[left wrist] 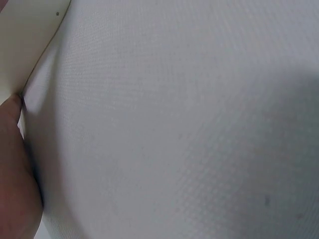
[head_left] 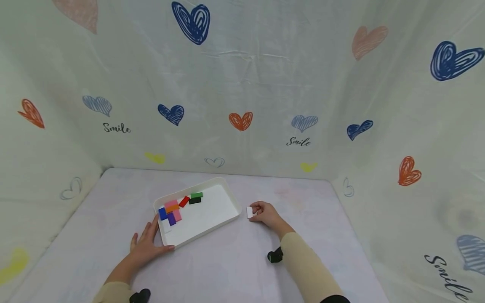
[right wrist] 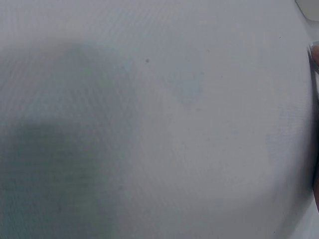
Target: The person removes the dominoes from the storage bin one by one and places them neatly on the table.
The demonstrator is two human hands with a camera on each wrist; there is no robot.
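The right hand (head_left: 267,214) is pinching a small white block (head_left: 249,212), its thumb and fingers closing narrowly on the block's right side. The block is sticking out to the left of the fingertips, so it is facing the near right end of a white tray (head_left: 216,210), sitting just beside the rim without touching it. Whether the block is resting on the surface (head_left: 212,269) or hanging slightly above it, I cannot tell.

The left hand (head_left: 147,245) is bracing the tray's near left corner, its fingers lying widely spread and gripping no block: the thumb is running along the near edge, while one fingertip is touching the left side. In the left wrist view, the thumb is pressing against the tray's outer wall.

Inside the tray, blocks are grouping toward the left. A blue block (head_left: 162,213), a pink block (head_left: 170,203), an orange block (head_left: 172,208), a purple block (head_left: 171,219) and a second pink one are clustering nearest the left hand, with white pieces lying below them. A red block (head_left: 184,201) is slanting beside a green block (head_left: 196,195) and a blackish block (head_left: 195,200).
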